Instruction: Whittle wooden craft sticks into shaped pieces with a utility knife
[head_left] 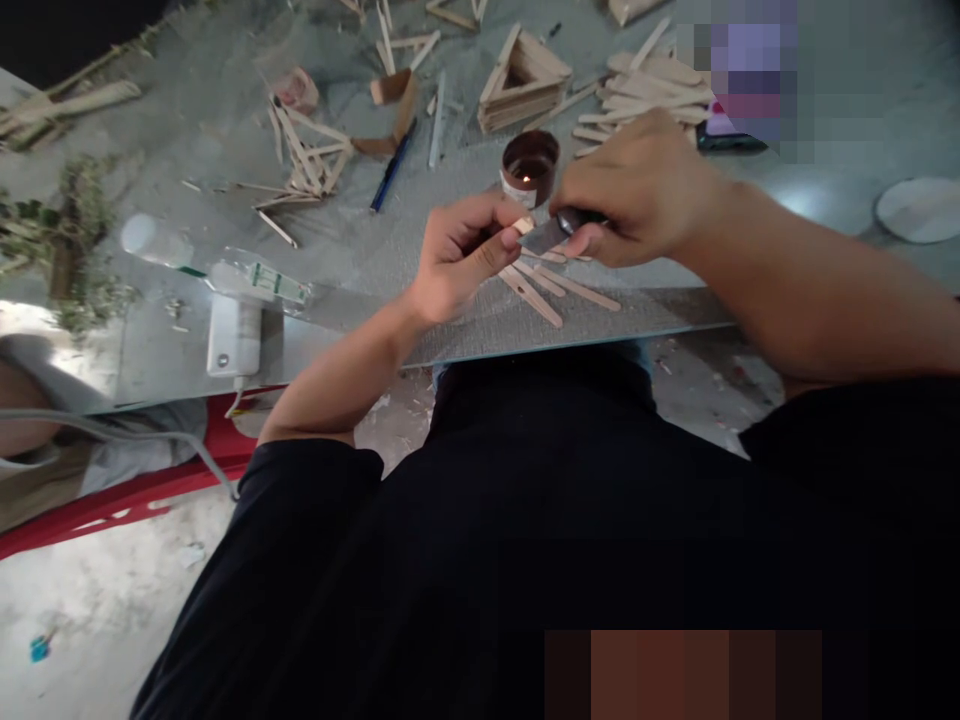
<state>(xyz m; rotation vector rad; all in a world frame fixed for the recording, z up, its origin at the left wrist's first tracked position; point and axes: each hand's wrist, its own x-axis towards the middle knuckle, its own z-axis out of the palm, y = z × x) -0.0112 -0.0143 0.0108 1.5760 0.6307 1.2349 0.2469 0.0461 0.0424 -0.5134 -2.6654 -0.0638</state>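
Note:
My left hand (461,250) pinches a wooden craft stick (523,226), whose pale end shows between thumb and fingers. My right hand (637,190) is wrapped around the dark handle of a knife (541,237). The blade points left, its tip at the stick end close to my left thumb. Below the hands, several loose craft sticks (534,297) lie fanned on the glass table near its front edge. Just behind the hands stands a brown cup (530,165) with a small flame inside.
A triangular stack of sticks (525,85) stands at the back. Beside it lies a pile of sticks (652,90). Glued stick frames (311,160), a blue pen (392,168) and a cardboard strip (401,110) lie left. A white power strip (234,335) sits near the front edge.

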